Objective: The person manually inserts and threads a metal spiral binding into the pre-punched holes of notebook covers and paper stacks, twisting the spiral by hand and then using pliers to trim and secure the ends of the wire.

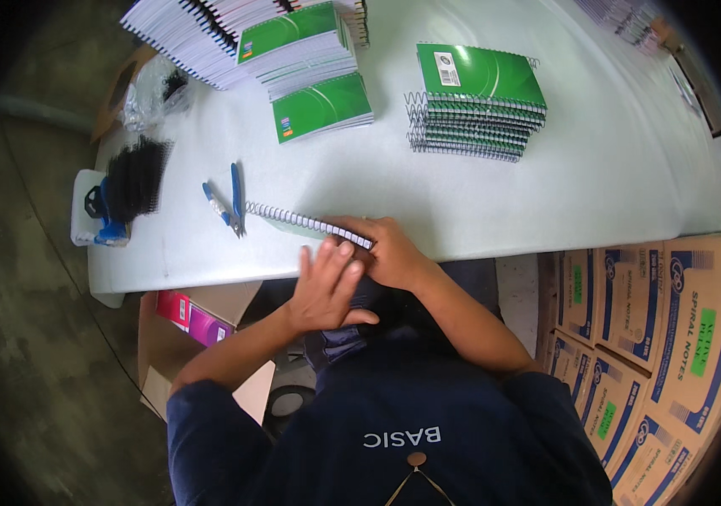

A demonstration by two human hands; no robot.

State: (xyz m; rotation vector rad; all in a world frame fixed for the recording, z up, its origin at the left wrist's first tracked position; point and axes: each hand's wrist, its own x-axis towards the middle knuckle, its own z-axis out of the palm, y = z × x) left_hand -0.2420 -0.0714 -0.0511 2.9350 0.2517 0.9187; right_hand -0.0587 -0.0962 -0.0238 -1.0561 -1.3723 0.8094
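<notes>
Near the table's front edge, a notebook (297,221) is held with its bound edge up. A wire spiral coil (280,214) runs along that edge, and its left end sticks out loose past the pages. My right hand (396,255) is closed round the notebook's right end. With fingers stretched and spread, my left hand (326,287) has its fingertips at or just beside the coil; whether they touch is unclear. Blue-handled cutting pliers (236,198) lie just left of the coil's loose end. The notebook's lower part is hidden by my hands.
Green-covered booklets (322,105) stand stacked at the back left, by thick piles of pages (187,42). Coiled green notebooks (483,101) are stacked back right. Black coils (135,179) lie at the left edge. Cartons (622,329) stand right, an open box (200,325) lower left.
</notes>
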